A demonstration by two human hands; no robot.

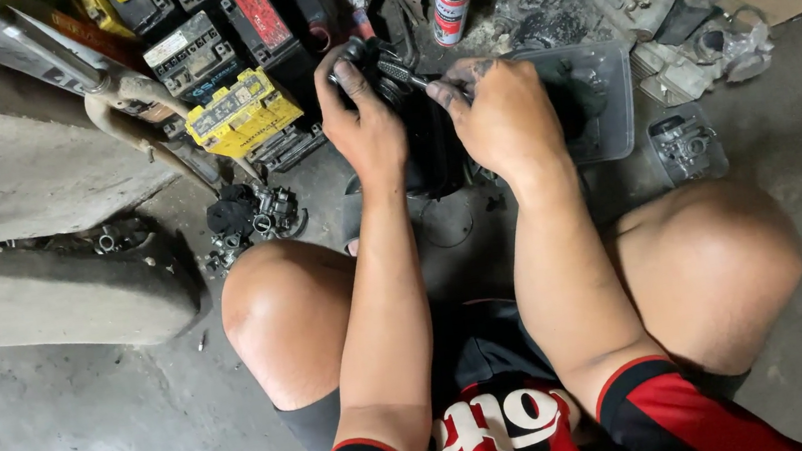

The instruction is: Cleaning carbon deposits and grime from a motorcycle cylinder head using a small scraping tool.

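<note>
I squat on a concrete floor with both arms stretched out between my knees. My left hand (364,124) grips a black, greasy engine part (427,147) from its left side. My right hand (500,108) is closed on a thin dark tool (404,74) whose tip rests on the top of that part. Both hands are smeared with black grease. The lower portion of the part is hidden behind my hands and wrists.
A clear plastic tub (608,101) sits just right of my hands. A spray can (451,3) stands behind. Several batteries, one yellow (242,113), lie at left. A carburettor (254,217) rests near my left knee, another (684,148) by my right.
</note>
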